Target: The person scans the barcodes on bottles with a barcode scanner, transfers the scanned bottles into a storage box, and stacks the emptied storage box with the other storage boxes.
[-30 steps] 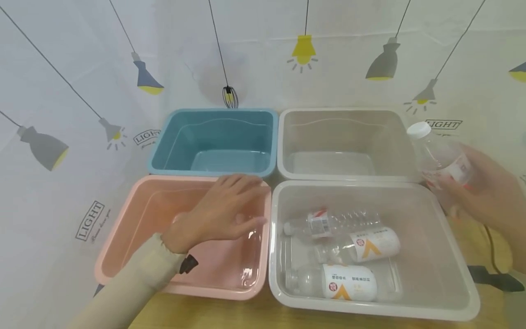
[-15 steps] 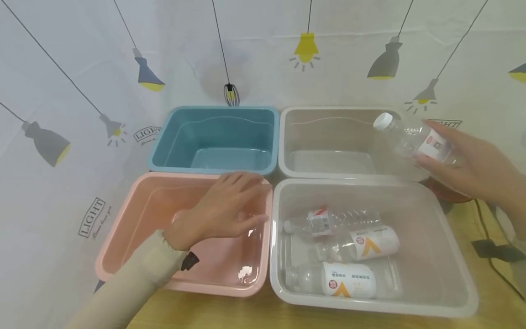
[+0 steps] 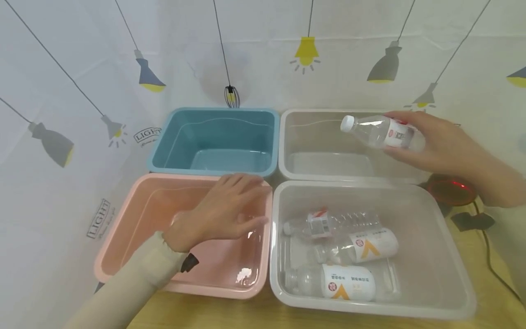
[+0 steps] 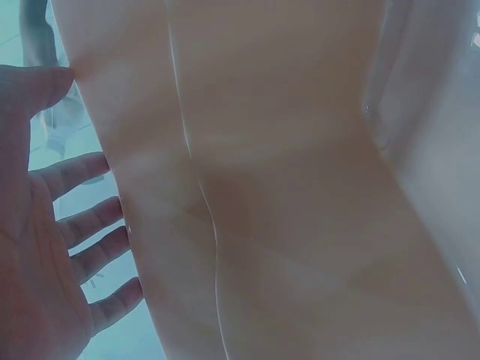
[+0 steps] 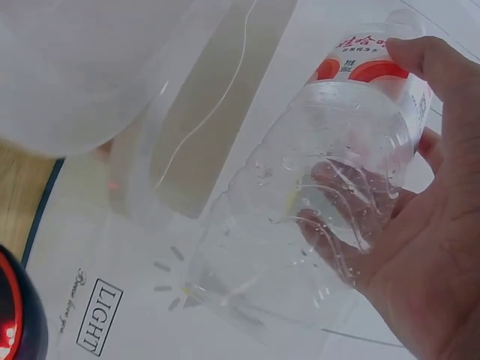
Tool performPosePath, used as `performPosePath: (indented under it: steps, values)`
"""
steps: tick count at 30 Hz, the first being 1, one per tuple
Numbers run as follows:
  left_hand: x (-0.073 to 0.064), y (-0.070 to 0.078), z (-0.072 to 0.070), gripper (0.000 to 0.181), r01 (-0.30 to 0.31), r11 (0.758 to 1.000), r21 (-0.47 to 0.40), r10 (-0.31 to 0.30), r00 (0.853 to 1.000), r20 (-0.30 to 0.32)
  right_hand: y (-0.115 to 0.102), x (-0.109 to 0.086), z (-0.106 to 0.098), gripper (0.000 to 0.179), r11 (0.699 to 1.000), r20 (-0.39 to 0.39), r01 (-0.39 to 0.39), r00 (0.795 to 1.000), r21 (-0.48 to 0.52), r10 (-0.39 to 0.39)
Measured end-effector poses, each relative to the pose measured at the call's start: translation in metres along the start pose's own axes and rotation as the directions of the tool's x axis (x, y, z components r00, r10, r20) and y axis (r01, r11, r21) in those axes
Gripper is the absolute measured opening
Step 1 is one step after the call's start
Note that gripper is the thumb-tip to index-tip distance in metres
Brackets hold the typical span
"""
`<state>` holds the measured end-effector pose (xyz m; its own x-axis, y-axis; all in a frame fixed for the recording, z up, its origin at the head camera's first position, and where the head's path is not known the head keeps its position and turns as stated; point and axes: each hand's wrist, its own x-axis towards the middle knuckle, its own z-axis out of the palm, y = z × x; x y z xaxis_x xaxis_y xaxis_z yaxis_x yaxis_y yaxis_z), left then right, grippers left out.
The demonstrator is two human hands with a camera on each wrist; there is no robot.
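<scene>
My right hand [image 3: 439, 144] grips a clear plastic bottle [image 3: 373, 132] with a white cap and a red-and-white label. The bottle lies nearly level over the back beige basin [image 3: 345, 177], its cap pointing left. In the right wrist view, thumb and fingers wrap round the bottle [image 5: 300, 195] near its label. My left hand [image 3: 219, 208] rests over the pink basin [image 3: 123, 228], fingers extended toward its back right corner. The left wrist view shows the left fingertips [image 4: 112, 300] right at the basin's edge.
Several empty bottles, among them one with an orange-marked label [image 3: 349, 282], lie in the front whitish basin [image 3: 370, 308]. A blue basin [image 3: 213, 172] stands back left. A dark round device with a red light [image 3: 452, 189] and a cable sit on the wooden table [image 3: 205, 313] at right.
My right hand has carried the bottle leftward from beyond the right side to over the back beige basin, tipping it closer to level. My left hand has stayed in place.
</scene>
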<state>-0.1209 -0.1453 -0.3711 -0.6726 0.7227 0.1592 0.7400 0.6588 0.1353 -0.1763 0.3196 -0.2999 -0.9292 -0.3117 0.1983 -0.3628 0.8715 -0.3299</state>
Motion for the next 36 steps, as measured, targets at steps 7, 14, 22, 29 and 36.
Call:
performPosePath:
  steps: [7,14,22,29,36]
  values:
    - [0.0,0.0,-0.001,0.066,0.009,1.0,-0.002,-0.008,1.0,0.022,-0.008,0.023,0.008,0.069,0.993,0.007,0.1,0.995,0.07,-0.101]
    - [0.0,0.001,-0.002,0.065,0.005,1.0,0.01,-0.005,1.0,0.014,-0.016,0.039,0.012,0.07,0.99,0.037,0.135,0.99,0.032,-0.136]
    - [0.0,0.001,-0.001,0.065,0.009,1.0,-0.009,-0.009,1.0,0.014,-0.025,0.054,0.013,0.07,0.989,0.124,0.151,0.981,-0.003,-0.149]
    - [-0.002,0.003,-0.001,0.065,0.022,1.0,-0.014,-0.022,0.999,0.035,-0.035,0.065,0.021,0.066,0.983,0.174,0.184,0.968,-0.013,-0.179]
    - [0.0,0.001,-0.001,0.064,-0.002,1.0,-0.001,0.002,1.0,0.001,-0.038,0.077,0.028,0.064,0.977,0.2,0.211,0.957,0.031,-0.213]
